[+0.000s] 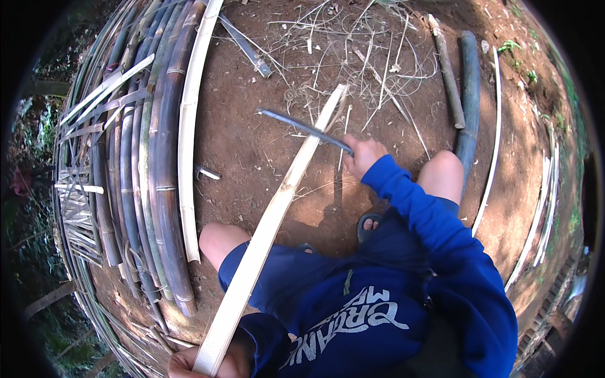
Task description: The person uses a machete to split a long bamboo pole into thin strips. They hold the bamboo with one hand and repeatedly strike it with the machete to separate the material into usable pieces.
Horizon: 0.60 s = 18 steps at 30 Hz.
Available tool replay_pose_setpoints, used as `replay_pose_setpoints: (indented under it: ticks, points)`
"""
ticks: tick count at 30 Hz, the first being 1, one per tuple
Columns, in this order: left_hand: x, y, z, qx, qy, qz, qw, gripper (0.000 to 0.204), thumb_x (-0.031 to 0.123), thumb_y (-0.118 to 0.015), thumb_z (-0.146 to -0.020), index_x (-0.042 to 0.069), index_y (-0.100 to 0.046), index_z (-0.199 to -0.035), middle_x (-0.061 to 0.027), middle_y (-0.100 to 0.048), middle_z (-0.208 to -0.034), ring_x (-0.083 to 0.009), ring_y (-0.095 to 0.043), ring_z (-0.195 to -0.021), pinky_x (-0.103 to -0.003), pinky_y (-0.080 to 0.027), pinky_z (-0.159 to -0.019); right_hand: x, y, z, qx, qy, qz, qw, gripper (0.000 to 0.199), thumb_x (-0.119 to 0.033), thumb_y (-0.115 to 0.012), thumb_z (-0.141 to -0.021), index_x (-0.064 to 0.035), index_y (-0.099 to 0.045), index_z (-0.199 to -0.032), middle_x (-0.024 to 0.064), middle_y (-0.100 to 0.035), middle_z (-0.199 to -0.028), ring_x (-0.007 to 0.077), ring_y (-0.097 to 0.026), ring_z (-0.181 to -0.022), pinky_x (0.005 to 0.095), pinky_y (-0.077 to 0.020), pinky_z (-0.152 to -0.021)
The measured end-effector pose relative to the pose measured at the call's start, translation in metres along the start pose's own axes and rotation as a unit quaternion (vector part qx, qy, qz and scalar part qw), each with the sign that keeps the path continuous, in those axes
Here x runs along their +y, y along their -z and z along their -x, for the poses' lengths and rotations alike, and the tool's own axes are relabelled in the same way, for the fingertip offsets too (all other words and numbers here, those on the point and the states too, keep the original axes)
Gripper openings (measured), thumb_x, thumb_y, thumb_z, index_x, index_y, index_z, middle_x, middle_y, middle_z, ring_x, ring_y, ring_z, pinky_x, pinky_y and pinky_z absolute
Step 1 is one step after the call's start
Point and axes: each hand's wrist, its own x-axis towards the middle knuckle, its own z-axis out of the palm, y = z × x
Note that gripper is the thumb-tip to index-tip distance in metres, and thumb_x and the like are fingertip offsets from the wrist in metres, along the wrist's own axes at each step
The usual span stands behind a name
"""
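- Right hand (365, 157) first: fingers curled tight around the knife (296, 124), no gap showing, the handle lost inside the grip.
- Down at the near left, the left hand (181, 363) has its fingers wrapped round the near end of the bamboo strip (265, 233); the lower edge of the view cuts part of that grip, so the exact finger placing is hard to tell.
- And there's the strip, slanting from near left to the far middle, passing over the left thigh, the blade crossing it close to its split far tip. Is the edge biting? Can't tell from here.
- Handling, by my reckoning: light, stiff along its length yet springy, fairly dry and not slippery, apt to splinter at the tip and along its edges.
- Best hold, I'd say: the broad near end, well clear of the blade, palm kept off those raw edges.
- Outward now: brown ground (239, 176) all round, curly shavings (378, 63) at the far side.
- Left, a stack of dark poles (167, 220) with a pale split length (188, 145) just beside it; right, a thick greenish pole (467, 94).
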Motion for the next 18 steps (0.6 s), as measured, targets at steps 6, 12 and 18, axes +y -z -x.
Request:
replay_pose_setpoints:
  ticks: [6, 12, 18]
  points:
    - [-0.005, 0.015, -0.005, 0.015, 0.010, 0.010, 1.000, 0.054, 0.060, -0.031, -0.096, 0.011, -0.044, -0.078, 0.0081, -0.028, -0.050, -0.0028, -0.030, -0.036, -0.016, -0.032, -0.038, 0.015, 0.005, -0.013, -0.026, -0.001, 0.001, 1.000, 0.022, -0.018, -0.058, -0.080, -0.0102, -0.057, -0.101, 0.0213, -0.064, -0.073, 0.0422, -0.063, -0.070, 0.0524, -0.0523, -0.067]
    - [-0.010, 0.031, -0.011, -0.018, 0.006, -0.027, 0.999, 0.045, 0.047, -0.034, -0.100, 0.010, -0.043, -0.075, 0.0074, -0.029, -0.050, -0.0026, -0.033, -0.037, -0.016, -0.035, -0.040, -0.012, -0.006, -0.013, -0.009, 0.168, -0.060, 0.984, 0.018, -0.017, -0.059, -0.079, -0.0074, -0.058, -0.094, 0.0200, -0.061, -0.066, 0.0398, -0.063, -0.067, 0.0484, -0.0518, -0.064]
    - [-0.012, 0.046, -0.014, 0.063, -0.007, -0.067, 0.996, 0.035, 0.035, -0.038, -0.100, 0.013, -0.042, -0.074, 0.0080, -0.028, -0.048, -0.0017, -0.031, -0.035, -0.015, -0.033, -0.038, 0.075, -0.035, -0.073, 0.011, -0.003, 0.041, 0.999, 0.018, -0.020, -0.058, -0.082, -0.0066, -0.058, -0.093, 0.0193, -0.063, -0.070, 0.0410, -0.062, -0.070, 0.0496, -0.0518, -0.067]
